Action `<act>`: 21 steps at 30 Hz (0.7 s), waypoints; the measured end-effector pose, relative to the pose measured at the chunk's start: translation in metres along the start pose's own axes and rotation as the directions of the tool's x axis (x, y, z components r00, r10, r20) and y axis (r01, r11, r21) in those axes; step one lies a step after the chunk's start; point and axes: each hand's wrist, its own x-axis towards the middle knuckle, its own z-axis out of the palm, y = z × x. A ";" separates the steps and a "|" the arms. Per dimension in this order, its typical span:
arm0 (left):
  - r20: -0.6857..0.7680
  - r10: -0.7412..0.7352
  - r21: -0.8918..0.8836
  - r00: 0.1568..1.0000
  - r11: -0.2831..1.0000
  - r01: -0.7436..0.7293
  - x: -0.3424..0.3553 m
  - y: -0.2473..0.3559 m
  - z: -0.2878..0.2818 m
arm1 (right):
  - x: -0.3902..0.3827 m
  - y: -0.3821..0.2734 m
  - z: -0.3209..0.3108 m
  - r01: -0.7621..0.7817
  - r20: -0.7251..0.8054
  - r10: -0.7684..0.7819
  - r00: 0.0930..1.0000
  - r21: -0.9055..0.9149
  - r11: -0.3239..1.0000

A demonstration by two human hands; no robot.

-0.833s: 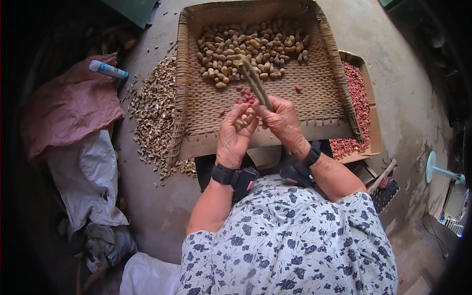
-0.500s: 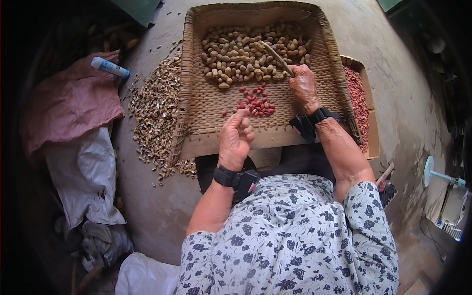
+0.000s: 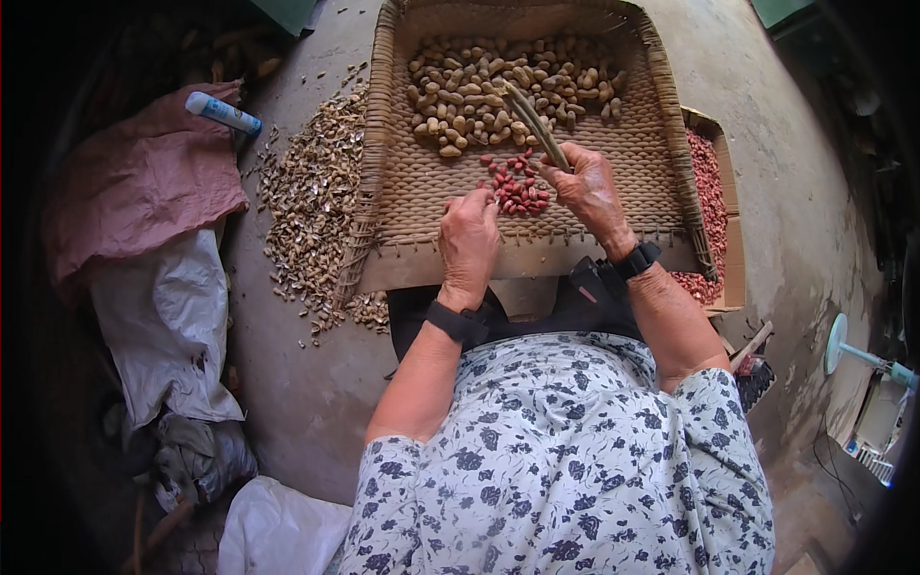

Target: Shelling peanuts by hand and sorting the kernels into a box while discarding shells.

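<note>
A woven tray (image 3: 613, 192) rests across my lap, tilted a little. Unshelled peanuts (image 3: 479, 91) are heaped in its far half, and a small pile of shelled red peanut kernels (image 3: 518, 192) lies nearer me. My right hand (image 3: 589, 192) is closed round the near end of a slim wooden stick (image 3: 530, 120), whose tip points to the far left over the unshelled peanuts. At the left edge of the kernels is my left hand (image 3: 470, 240), back upward, fingers curled and pressed together; what they hold, if anything, is hidden.
Broken peanut shells (image 3: 311, 196) are heaped on the floor left of the tray. To its right stands a cardboard box (image 3: 734, 254) of red kernels. Farther left, a blue-and-white can (image 3: 223, 112) lies on pink sacking (image 3: 153, 182) above a white sack (image 3: 168, 316).
My left hand has turned from palm-side to back-up beside the kernels. My right hand has come slightly nearer with the stick, whose tip has swung left. The whole view has shifted a little.
</note>
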 end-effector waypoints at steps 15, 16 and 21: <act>0.553 -0.325 -0.809 0.767 0.013 0.588 0.005 0.002 -0.023 | -0.029 -0.007 0.000 -0.438 0.308 0.312 0.899 0.673 0.596; 0.560 -0.295 -0.812 0.774 -0.008 0.584 0.004 0.002 -0.024 | -0.031 -0.009 0.002 -0.438 0.317 0.303 0.899 0.671 0.598; 0.573 -0.217 -0.819 0.790 -0.122 0.561 0.004 0.005 -0.027 | -0.039 -0.012 0.007 -0.401 0.337 0.226 0.914 0.664 0.631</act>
